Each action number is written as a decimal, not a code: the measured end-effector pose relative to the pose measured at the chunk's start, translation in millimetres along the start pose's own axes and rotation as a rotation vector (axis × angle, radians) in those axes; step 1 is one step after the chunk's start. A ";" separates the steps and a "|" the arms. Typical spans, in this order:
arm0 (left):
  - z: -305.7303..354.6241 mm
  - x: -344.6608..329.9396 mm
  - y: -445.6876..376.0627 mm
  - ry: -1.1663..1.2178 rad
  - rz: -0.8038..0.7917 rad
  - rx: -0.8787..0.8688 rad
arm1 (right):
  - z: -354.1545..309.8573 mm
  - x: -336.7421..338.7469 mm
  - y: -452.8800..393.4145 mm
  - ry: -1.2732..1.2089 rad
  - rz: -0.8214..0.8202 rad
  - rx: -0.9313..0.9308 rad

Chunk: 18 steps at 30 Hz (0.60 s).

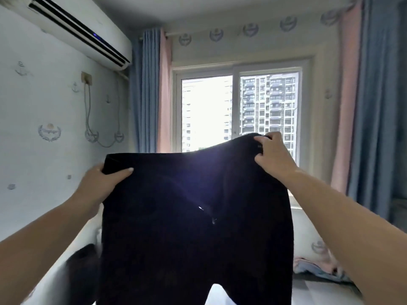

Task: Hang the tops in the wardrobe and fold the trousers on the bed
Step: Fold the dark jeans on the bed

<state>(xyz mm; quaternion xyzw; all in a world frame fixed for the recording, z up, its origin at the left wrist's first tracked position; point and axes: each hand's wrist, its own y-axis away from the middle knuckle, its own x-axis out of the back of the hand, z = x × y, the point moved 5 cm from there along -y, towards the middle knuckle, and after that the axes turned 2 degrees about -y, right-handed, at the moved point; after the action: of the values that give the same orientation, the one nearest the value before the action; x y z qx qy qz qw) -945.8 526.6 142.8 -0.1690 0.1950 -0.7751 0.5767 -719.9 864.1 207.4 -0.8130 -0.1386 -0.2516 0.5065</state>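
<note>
Aloft, dark trousers (196, 216), waistband gripped by both hands, left (100, 183) and right (272, 155).

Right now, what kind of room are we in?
Likely a bedroom in a flat: wall air conditioner, curtained window facing apartment towers, and a bed below the dark trousers held up by left hand and right hand.

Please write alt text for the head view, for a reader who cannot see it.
A person's left hand and right hand grip the waistband of dark fabric trousers, holding them up before a bright window framed by blue and pink curtains.
</note>
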 end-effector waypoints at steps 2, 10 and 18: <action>5.3 -31.1 6.4 0.002 -0.057 -0.033 | 10.6 23.7 2.3 0.177 0.039 0.049; -11.5 -125.6 41.4 -0.220 -0.283 -0.157 | 52.2 104.6 -1.4 0.257 0.191 -0.056; -107.1 -145.5 76.1 -0.237 -0.439 -0.088 | 62.3 47.3 -24.2 0.308 0.124 -0.045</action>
<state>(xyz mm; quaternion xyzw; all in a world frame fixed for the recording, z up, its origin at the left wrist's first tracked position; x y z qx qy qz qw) -894.6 658.1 6.8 -0.3218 0.1181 -0.8473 0.4058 -675.3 929.2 229.2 -0.7828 -0.0034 -0.3446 0.5181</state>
